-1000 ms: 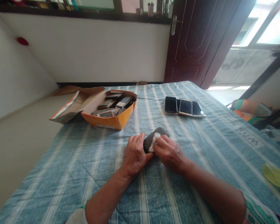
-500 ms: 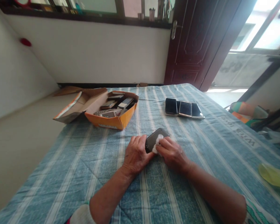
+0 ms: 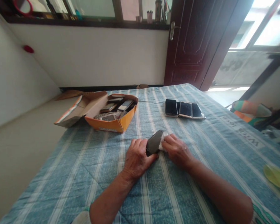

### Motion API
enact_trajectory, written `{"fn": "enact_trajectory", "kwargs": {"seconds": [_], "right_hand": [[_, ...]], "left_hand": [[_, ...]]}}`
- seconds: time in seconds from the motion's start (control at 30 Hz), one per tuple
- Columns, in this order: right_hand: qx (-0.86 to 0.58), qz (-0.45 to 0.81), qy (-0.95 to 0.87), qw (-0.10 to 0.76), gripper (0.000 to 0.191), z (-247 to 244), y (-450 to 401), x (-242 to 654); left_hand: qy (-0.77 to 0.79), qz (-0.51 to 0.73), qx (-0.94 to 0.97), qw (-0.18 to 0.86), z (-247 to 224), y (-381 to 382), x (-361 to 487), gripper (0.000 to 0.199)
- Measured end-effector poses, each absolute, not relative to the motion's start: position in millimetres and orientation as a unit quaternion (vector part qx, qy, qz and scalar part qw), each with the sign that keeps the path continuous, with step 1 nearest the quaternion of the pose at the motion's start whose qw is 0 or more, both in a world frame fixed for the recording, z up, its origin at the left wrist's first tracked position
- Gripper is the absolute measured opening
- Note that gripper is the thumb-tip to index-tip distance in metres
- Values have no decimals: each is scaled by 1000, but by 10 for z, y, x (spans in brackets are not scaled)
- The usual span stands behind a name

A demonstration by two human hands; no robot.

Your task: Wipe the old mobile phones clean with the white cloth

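A dark phone (image 3: 154, 143) is gripped at its lower left end by my left hand (image 3: 136, 157), thumb along the near edge. My right hand (image 3: 177, 151) pinches a white tissue (image 3: 162, 141) against the right edge of that phone. The phone is tilted, its far end pointing up and right. Both hands are over a blue-and-white striped cloth (image 3: 107, 177).
An open orange box (image 3: 112, 125) full of phones stands at the back left, its lid flap spread leftward. Several phones (image 3: 185, 109) lie together at the back right. Something yellow (image 3: 276, 176) is at the right edge. Behind are a wall and a door (image 3: 200, 40).
My right hand has moved the tissue from the phone's face to its right edge. The phone is now tilted more, still in my left hand. The view has shifted slightly.
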State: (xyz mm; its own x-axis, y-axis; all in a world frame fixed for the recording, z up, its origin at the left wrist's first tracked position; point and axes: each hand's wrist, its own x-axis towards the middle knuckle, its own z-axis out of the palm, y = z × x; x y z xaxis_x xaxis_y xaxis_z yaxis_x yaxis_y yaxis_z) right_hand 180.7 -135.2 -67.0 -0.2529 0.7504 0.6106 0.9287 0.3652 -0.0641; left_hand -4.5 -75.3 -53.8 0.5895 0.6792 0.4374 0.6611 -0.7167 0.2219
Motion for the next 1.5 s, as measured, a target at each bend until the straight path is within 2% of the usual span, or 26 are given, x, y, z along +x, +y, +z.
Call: {"fn": "enact_trajectory", "kwargs": {"seconds": [0.17,0.4,0.57,0.77,0.87,0.97,1.1,1.23,1.37,1.5], "right_hand": [[-625,-138,-693,332,30,-737,-1194,2183],[-605,-102,-694,377,27,-713,-1049,2106],[-604,-109,-705,354,28,-589,-919,1947],[-578,-120,-773,231,13,-469,-701,1640],[-566,-126,-789,201,15,-508,-584,1696],[-601,-135,-761,203,21,-555,-483,1932],[-668,-155,-691,229,29,-568,-458,2196],[-616,-187,-705,298,27,-558,-577,2031],[-530,-170,-788,263,22,-589,-626,1767],[-608,-156,-737,251,28,-637,-569,1969]], "left_hand": [[387,246,887,49,-498,-752,-25,38],[398,239,885,48,-443,-634,55,33],[394,234,888,32,-456,-485,139,35],[415,293,861,36,-573,-328,195,47],[409,298,861,46,-582,-293,178,58],[395,278,874,46,-547,-271,166,64],[383,263,884,37,-508,-234,163,60],[365,277,888,26,-538,-201,146,55],[349,304,886,8,-592,-191,128,52],[342,290,894,2,-583,-213,127,52]]}}
